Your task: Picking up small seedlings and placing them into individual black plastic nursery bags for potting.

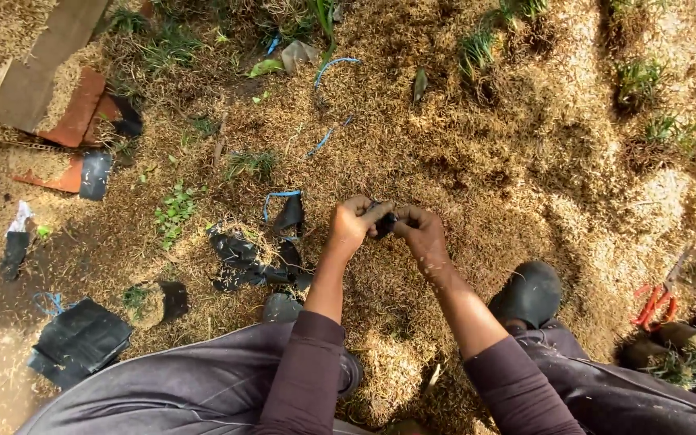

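My left hand (353,225) and my right hand (420,234) meet in front of me, above ground covered in straw-coloured husks. Both pinch a small black piece of plastic (384,221) held between the fingertips. Its shape is mostly hidden by my fingers. My arms wear dark maroon sleeves and my knees in dark trousers frame the bottom of the view.
Torn black plastic scraps (247,259) and a blue strap (277,196) lie left of my hands. A flat black plastic bag (78,338) lies at lower left. Red-handled shears (656,302) rest at right. My black shoe (529,292) sits below the right hand. Bricks and a board (46,68) lie at upper left.
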